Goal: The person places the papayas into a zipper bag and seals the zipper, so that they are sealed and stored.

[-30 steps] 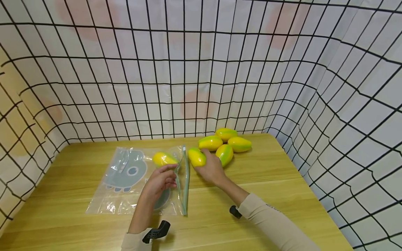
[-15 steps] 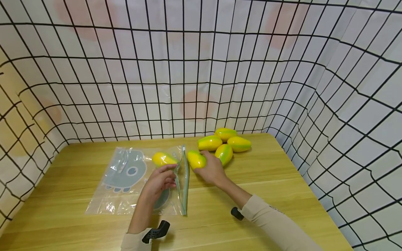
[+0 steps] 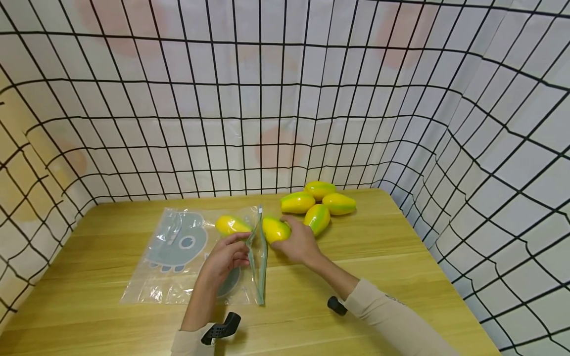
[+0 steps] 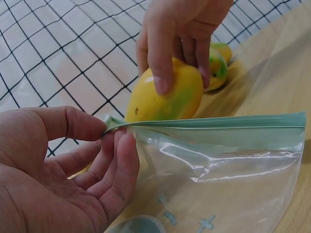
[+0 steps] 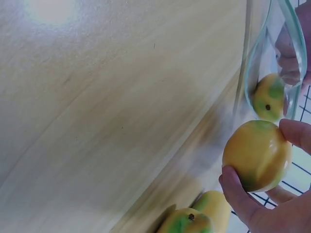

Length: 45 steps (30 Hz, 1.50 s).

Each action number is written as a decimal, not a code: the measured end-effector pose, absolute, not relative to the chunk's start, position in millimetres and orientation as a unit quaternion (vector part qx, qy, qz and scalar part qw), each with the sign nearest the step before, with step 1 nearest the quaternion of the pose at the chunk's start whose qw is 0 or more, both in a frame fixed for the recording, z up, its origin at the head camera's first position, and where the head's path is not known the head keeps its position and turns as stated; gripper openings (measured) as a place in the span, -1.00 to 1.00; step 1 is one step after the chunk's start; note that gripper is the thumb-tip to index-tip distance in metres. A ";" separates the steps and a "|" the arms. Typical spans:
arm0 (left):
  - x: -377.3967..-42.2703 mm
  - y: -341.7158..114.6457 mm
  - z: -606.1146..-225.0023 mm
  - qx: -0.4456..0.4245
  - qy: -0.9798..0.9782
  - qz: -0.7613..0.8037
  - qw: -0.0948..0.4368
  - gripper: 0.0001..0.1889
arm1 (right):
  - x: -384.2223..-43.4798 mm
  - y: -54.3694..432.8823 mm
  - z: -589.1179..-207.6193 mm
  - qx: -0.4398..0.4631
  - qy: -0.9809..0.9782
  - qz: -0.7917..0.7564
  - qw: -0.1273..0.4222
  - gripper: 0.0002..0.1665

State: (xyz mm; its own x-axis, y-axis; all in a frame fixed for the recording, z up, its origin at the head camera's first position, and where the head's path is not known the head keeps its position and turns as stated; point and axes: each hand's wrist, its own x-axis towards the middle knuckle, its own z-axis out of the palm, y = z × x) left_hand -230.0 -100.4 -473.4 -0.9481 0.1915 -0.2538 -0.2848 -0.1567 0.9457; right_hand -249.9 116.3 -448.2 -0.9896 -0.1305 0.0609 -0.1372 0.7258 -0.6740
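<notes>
A clear zip bag point(image 3: 149, 284) with a grey-blue cartoon print lies flat, its green zip edge point(image 4: 228, 122) facing right. My left hand point(image 3: 224, 259) pinches that edge between thumb and fingers, and the mouth gapes. Inside the bag near the mouth lies one yellow-green mango point(image 3: 230, 225). My right hand point(image 3: 299, 241) grips another mango point(image 3: 273, 230), thumb on one side and fingers on the other. This mango is right at the bag's mouth; in the right wrist view the mango in the bag point(image 5: 268, 99) shows just beyond it.
Several more mangoes point(image 3: 318, 217) sit in a group behind and right of my right hand. White cloth with a black grid point(image 3: 285, 113) walls the back and sides of the wooden table point(image 3: 294, 321).
My right hand has brought its mango slightly left and toward me, up to the bag's mouth, and the mango has tilted. My left hand and the bag have stayed put.
</notes>
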 end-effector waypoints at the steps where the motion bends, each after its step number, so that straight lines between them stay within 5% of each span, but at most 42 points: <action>1: -230.0 -100.3 -473.4 -0.037 0.630 0.760 0.157 -0.46 | -249.0 116.3 -447.4 0.074 -0.929 0.362 0.004 -0.12; 45: -230.6 -110.6 -467.5 -0.044 0.615 0.774 0.147 -0.44 | -207.5 111.9 -410.7 0.167 -0.920 0.354 -0.024 -0.18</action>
State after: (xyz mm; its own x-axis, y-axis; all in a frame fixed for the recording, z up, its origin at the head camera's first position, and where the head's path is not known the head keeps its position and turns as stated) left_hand -230.6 -110.6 -467.5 -0.9530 0.1732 -0.2485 -0.2812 -0.2009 0.9384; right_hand -207.5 111.9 -410.7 -0.9432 -0.3241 0.0728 -0.2895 0.6944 -0.6588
